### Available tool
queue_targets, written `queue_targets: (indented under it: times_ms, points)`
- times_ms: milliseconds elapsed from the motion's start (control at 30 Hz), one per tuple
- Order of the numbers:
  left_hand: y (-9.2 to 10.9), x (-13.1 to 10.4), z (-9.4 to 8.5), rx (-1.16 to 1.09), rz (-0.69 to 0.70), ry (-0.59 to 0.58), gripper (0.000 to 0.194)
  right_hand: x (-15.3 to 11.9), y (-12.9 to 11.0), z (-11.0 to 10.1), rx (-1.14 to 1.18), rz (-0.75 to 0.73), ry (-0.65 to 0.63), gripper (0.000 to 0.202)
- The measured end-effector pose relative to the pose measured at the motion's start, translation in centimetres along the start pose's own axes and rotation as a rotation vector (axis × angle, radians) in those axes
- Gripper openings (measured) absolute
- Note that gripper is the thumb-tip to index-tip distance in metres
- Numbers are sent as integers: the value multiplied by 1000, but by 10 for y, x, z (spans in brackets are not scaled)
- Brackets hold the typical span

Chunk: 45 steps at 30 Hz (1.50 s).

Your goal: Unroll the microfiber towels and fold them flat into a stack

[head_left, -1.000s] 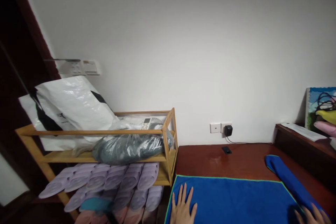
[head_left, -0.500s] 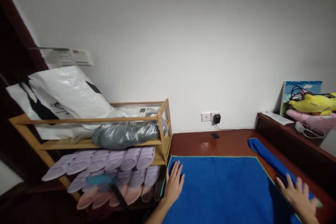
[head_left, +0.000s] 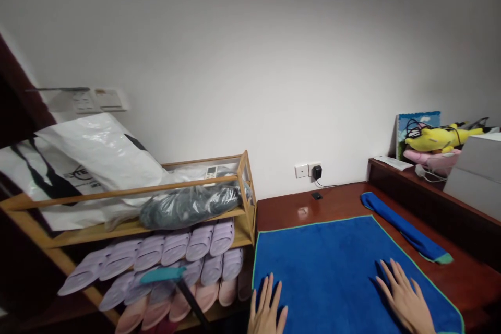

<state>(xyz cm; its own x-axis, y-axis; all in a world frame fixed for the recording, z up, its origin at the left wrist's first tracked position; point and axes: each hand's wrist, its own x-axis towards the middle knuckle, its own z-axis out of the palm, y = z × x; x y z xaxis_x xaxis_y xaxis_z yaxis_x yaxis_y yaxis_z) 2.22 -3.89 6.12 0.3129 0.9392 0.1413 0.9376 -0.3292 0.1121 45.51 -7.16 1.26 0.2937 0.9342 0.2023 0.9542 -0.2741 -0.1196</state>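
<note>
Both hands lie flat, fingers spread, holding nothing: left hand (head_left: 267,309) stays on the blue towel (head_left: 332,261); right hand (head_left: 405,300) has moved inward onto it.

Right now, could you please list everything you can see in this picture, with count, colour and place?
Towel: one, blue with green edge, spread flat on the red-brown wooden surface.
Rolled cloth: one, blue, right of the towel.
Rack: one, light wood, left of the towel.
Slippers: many, lilac and pink, on the rack's lower shelves.
Bags: white plastic, on top of the rack; one grey bundle beneath.
Remote: one, white, on the rack's top.
Charger: one, black, plugged into the wall socket.
Plush toy: one, yellow, on the right ledge.
Box: one, white, far right.
Left hand: flat on the towel's left edge.
Right hand: flat on the towel, fingers spread.
</note>
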Motion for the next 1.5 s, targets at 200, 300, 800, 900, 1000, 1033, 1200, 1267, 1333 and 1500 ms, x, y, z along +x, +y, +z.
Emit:
queue_targets:
  times_ms: [200,300,800,900,1000,1033,1200,1267,1333,1500]
  points:
    - [8,-15,-8,-94,-72,-112,55,-21,19,13,-82,200,-26,60]
    - [12,-12,-15,-110,-79,-140,55,-9,25,11,-25,212,-91,66]
    - [-3,-11,-2,-115,15,-29,54,-18,31,4,8,215,-50,64]
    - [-7,5,-4,-93,12,-9,53,0,18,-5,58,269,-35,68]
    - [-7,16,-7,-85,-3,-19,54,13,7,-10,62,286,-46,70]
    - [-7,17,-8,-86,-10,-26,54,15,5,-11,61,292,-53,70]
    - [-4,2,-4,-99,-26,-17,53,3,12,-6,39,263,-73,70]
    - [-3,-11,1,-108,-26,-21,53,-8,22,-2,13,236,-82,66]
    - [-2,-21,3,-119,-21,-63,54,-16,31,-1,-12,193,-76,62]
    - [11,-11,-10,-97,-23,6,58,-3,19,-10,26,158,46,64]
